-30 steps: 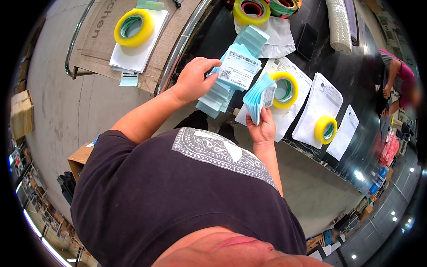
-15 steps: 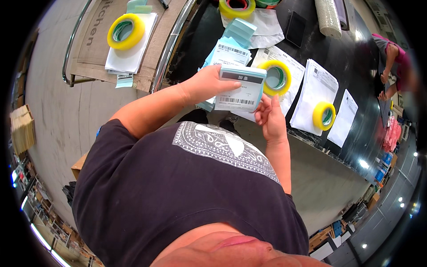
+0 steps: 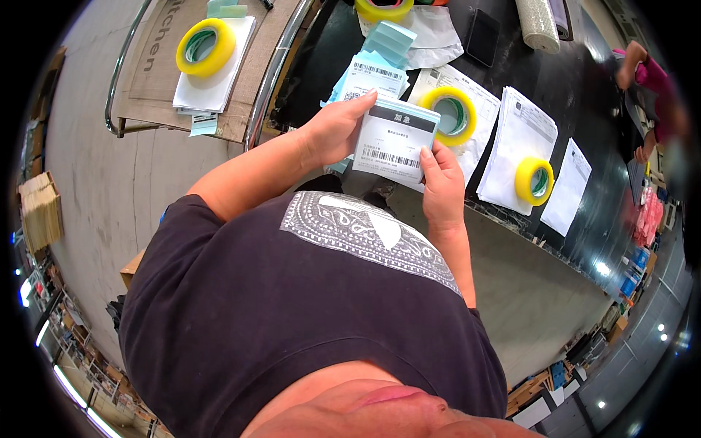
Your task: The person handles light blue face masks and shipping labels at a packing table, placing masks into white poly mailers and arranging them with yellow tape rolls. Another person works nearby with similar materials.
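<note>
A small stack of printed barcode labels with a light blue backing edge is held up in front of my chest. My left hand grips its left side, thumb at the upper left edge and fingers hidden behind. At the lower right corner, my right hand pinches the stack, with the thumb on its front face. Just beyond it on the black table lie more label sheets, with a folded pale blue strip above them. A yellow tape roll rests on a printed paper close to my right hand.
Another tape roll sits on a paper stack, with a single sheet beside it. A black phone and a wrapped roll lie farther back. Left stands a metal-framed cart carrying papers and tape. Another person is far right.
My left thumb has shifted from the front of the labels to their upper left edge. My right hand has closed on the lower right corner. The other person's arm has moved.
</note>
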A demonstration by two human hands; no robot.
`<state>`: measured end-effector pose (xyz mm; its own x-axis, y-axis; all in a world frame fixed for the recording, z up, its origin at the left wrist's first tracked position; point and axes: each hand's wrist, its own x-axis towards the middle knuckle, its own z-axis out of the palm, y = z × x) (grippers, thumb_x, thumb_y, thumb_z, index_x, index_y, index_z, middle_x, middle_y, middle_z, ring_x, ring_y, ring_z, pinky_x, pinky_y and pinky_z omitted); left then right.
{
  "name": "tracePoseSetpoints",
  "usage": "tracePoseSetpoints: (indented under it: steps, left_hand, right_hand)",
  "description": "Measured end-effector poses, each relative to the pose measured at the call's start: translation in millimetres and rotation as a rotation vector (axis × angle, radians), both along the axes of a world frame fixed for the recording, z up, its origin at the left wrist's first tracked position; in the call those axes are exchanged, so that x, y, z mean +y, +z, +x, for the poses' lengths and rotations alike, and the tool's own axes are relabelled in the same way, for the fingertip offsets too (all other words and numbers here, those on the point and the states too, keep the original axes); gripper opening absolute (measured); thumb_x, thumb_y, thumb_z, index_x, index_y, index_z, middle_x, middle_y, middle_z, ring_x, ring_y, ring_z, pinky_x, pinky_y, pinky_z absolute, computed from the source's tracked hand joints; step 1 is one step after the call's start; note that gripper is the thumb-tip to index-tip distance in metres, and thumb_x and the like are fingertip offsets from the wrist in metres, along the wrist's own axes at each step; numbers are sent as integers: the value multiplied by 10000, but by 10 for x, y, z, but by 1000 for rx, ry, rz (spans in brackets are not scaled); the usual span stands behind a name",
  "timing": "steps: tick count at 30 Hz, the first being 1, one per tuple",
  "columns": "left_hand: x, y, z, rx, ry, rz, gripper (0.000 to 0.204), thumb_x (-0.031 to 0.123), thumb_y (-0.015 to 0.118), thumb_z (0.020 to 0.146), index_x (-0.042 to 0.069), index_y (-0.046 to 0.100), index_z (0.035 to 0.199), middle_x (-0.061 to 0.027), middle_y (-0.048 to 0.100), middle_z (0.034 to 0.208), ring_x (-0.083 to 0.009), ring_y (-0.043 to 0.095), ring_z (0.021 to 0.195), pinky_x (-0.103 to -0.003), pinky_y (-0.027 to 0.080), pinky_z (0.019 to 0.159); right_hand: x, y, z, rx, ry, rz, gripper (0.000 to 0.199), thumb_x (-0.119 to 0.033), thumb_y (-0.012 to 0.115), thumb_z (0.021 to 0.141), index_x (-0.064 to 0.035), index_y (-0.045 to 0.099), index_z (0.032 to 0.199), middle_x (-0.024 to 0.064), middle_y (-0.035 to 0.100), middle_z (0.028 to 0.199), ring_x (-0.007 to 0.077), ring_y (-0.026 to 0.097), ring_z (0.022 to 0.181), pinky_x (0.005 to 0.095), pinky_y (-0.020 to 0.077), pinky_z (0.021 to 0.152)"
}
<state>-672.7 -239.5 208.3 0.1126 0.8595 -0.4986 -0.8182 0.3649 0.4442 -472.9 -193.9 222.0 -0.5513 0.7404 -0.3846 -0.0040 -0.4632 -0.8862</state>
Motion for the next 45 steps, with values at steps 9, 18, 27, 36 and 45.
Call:
tracePoseSetpoints:
  steps: [9, 18, 27, 36, 45]
  left_hand:
    - [85, -11, 63, -32, 19, -25, 462, 340, 316, 1032, -20, 437, 1295, -159, 540, 1268, -279, 538, 1165, -429, 430, 1011]
    - [167, 132, 49, -201, 16, -89, 533, 429, 365, 978, -20, 570, 1179, -156, 598, 1195, -277, 545, 1119, -432, 374, 1010]
    - [263, 197, 98, -262, 20, -86, 539, 351, 415, 938, -100, 518, 1213, -225, 606, 1185, -318, 598, 1090, -431, 415, 1015]
    - [405, 271, 219, -298, 45, -13, 535, 334, 338, 973, -95, 473, 1261, -204, 558, 1269, -337, 512, 1199, -478, 313, 1078]
    - [548, 346, 284, -249, 57, -51, 492, 316, 303, 996, -62, 513, 1232, -171, 583, 1243, -309, 532, 1172, -469, 329, 1067]
  right_hand:
    - [60, 24, 64, -55, -45, -33, 399, -124, 569, 937, 48, 479, 1286, 52, 643, 1021, 93, 604, 910, 220, 484, 795]
    - [73, -186, 138, -152, 128, 670, 1059, 17, 765, 685, -98, 118, 1515, 154, 446, 1291, 250, 532, 1143, 351, 491, 897]
    - [123, -236, 217, -90, 27, 975, 939, 120, 666, 660, -175, 256, 1451, 225, 238, 1464, 386, 323, 1353, 447, 396, 1041]
    - [205, -96, 229, 113, -141, 678, 159, -46, 696, 787, -78, 705, 942, 130, 314, 1406, 305, 332, 1331, 415, 372, 1059]
    - [233, 55, 245, 177, -271, 264, 533, -195, 425, 908, -33, 324, 1406, 162, 367, 1401, 253, 395, 1297, 402, 366, 1069]
